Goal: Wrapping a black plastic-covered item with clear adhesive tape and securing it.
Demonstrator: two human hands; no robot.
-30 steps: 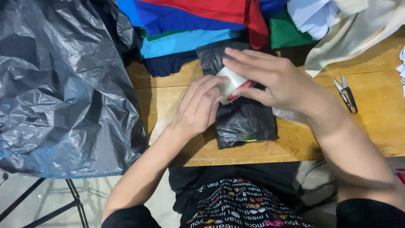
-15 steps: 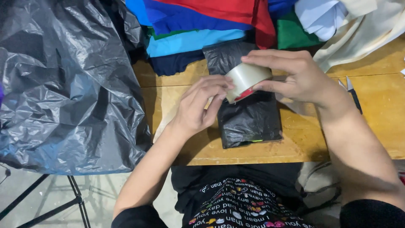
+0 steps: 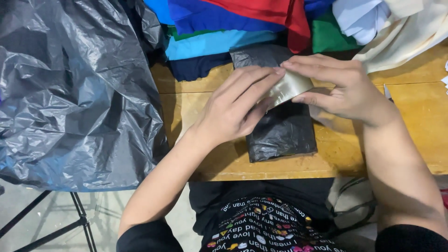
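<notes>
Both hands are up over the black plastic-wrapped parcel [image 3: 282, 133], which lies flat on the wooden worktop [image 3: 410, 121] right in front of the person. The right hand [image 3: 343, 86] has a roll of clear packing tape [image 3: 290, 87] pinched between thumb and fingers, so that grip is closed around the roll, held just above the top half of the parcel. The left hand [image 3: 235, 107] comes in from the other side with its fingers stretched out flat and together, fingertips touching the tape where it meets the right hand; it looks more like pressing or feeling at the tape than a proper closed grip, and I can't tell if it's got the loose end. Off to the left, a big crumpled grey-black plastic bag [image 3: 74, 88] spills over the worktop edge. Along the back there's a pile of folded fabric [image 3: 224, 28] in blue, teal, navy, red and green, touching the top end of the parcel, with some white and cream cloth [image 3: 396, 28] at the far right corner.
</notes>
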